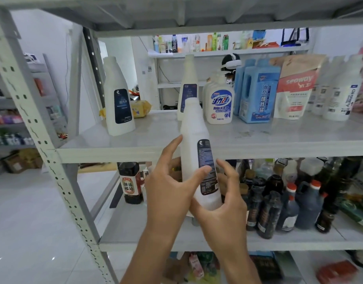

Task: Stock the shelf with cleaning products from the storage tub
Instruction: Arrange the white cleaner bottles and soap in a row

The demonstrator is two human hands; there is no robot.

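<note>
Gripping bottle (194, 128) in left hand (170, 187) and right hand (225, 210), fingers curling round its lower half. Holding it tilted just before shelf (156, 132).

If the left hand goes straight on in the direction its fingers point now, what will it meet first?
Probably the tall white plastic bottle with a dark label standing on the grey metal shelf. The left hand, holding a similar white bottle, points up towards it; depth is unclear.
</note>
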